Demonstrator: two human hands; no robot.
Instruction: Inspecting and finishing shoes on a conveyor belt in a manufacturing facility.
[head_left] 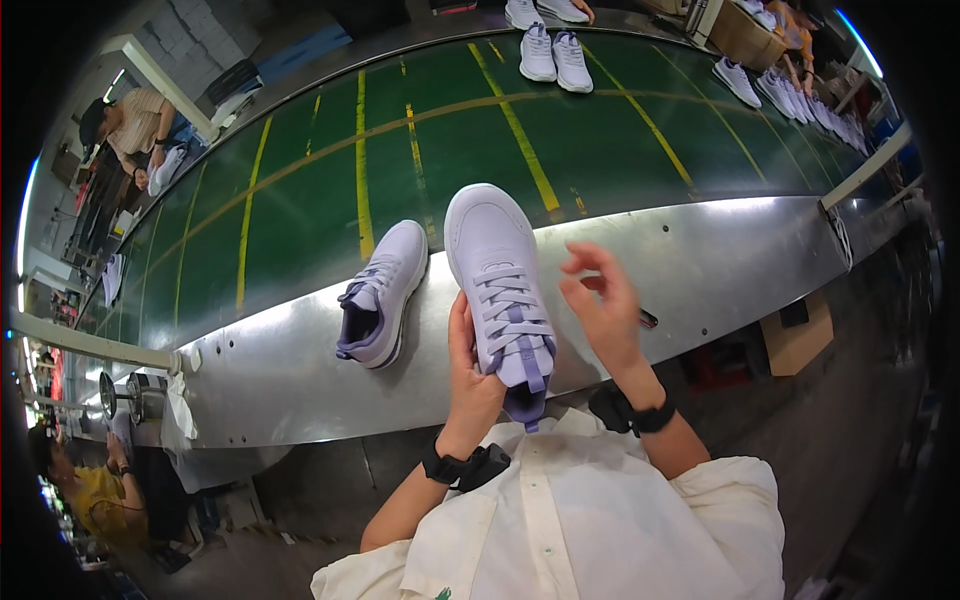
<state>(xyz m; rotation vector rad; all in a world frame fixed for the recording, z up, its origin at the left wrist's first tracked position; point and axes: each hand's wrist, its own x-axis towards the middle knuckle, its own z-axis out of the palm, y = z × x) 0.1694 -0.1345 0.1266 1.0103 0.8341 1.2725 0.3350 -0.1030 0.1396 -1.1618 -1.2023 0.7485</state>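
Note:
A white lace-up sneaker (pixel 493 235) with a purple heel tab and lining is held up by my left hand (pixel 470 365), whose fingers wrap its side near the heel. Its toe points away from me and its laces face up. My right hand (pixel 606 305) hovers to the right of the shoe, apart from it, thumb and forefinger curved toward each other with a gap between. To the left, a matching sneaker (pixel 390 285) lies on the metal ledge (pixel 300 390), its toe reaching the green belt. A small dark object (pixel 648 318) shows beside my right hand; its kind is unclear.
Past the ledge runs a green conveyor belt (pixel 310 210) with yellow lines. A pair of white sneakers (pixel 555 58) stands on its far side, with several more shoes (pixel 800 100) at the far right. Co-workers (pixel 140 125) stand or sit around. A cardboard box (pixel 797 335) is below right.

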